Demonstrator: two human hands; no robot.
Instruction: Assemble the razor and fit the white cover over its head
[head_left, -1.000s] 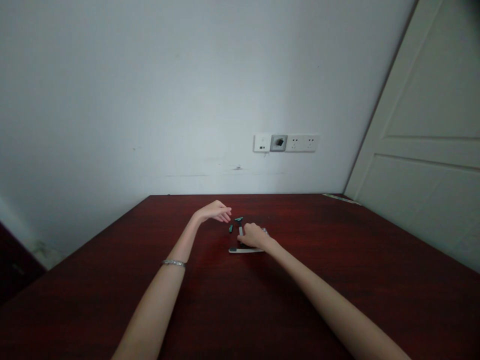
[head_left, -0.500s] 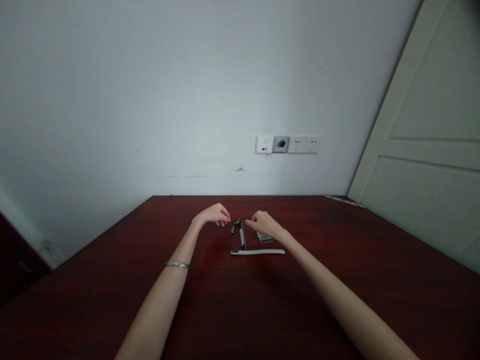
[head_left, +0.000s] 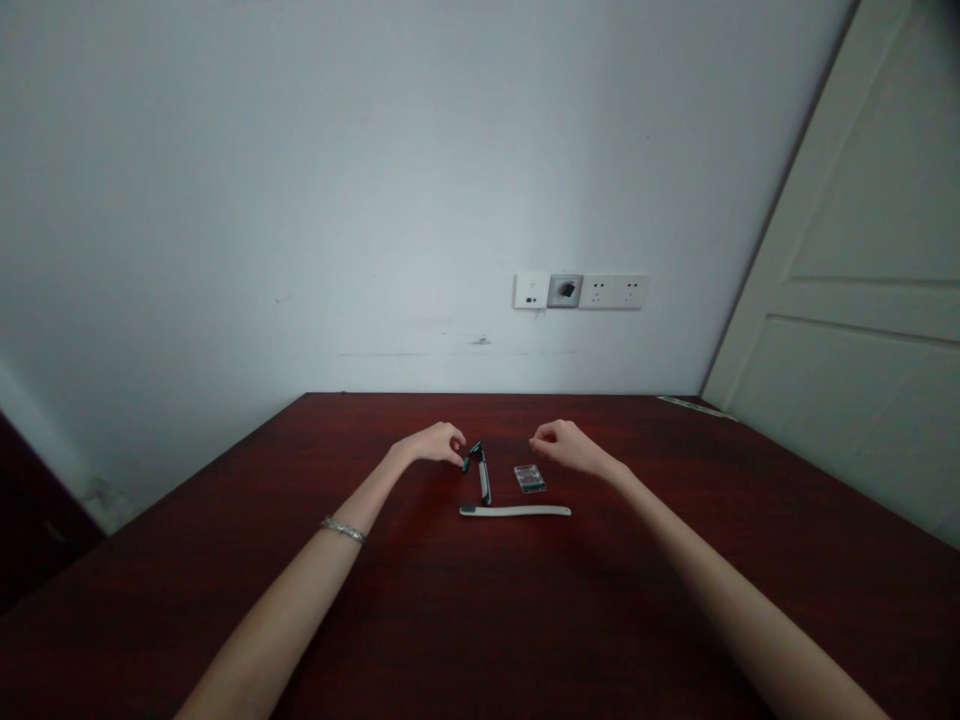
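My left hand [head_left: 442, 442] is beside the razor, its upper fingers curled and its lower fingertip at a small dark-green piece [head_left: 465, 466]; a gap shows between the fingertips. The razor [head_left: 484, 482] has a grey-and-black handle and a dark head bent to the left at its far end. To the right, my right hand [head_left: 562, 443] is held with thumb and forefinger pinched together; whether something tiny is between them I cannot make out. Just below it lies a small clear plastic case [head_left: 530, 479]. Nearer me, a long pale strip with a dark grey end [head_left: 516, 511] lies crosswise.
All of this is on a dark red wooden table [head_left: 420, 620] against a white wall. Wall sockets [head_left: 611, 291] are above its back edge. A pale panelled door [head_left: 862, 330] stands at the right. A thin strip [head_left: 697, 407] lies at the back right edge.
My right hand has drawn away to the right from the razor head, uncovering the clear case. My left hand has come down slightly, its fingertips now at the dark-green piece.
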